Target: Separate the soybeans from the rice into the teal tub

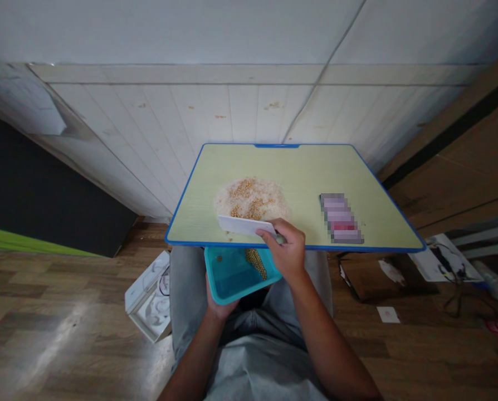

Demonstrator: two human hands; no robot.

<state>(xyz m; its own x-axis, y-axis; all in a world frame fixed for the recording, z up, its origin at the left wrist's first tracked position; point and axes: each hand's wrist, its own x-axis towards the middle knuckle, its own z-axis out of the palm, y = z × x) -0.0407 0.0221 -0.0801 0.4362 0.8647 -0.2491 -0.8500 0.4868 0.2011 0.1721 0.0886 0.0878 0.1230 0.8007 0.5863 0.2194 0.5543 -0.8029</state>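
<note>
On the small folding table lies a heap of white rice-like grains, with yellow soybean-like beans scattered through it. My right hand is closed around the handle of a flat, pale, broad blade, which stands on edge along the near side of the heap. My left hand grips a teal plastic box from below, partly hidden by it. The box is tilted just under the table's front edge, above my lap, and yellow beans are gathered at its right side.
A phone-like object, blurred out, lies on the table's right side. An open white box sits on the floor at left. Cardboard and cables are on the floor at right. A white panelled wall stands behind the table.
</note>
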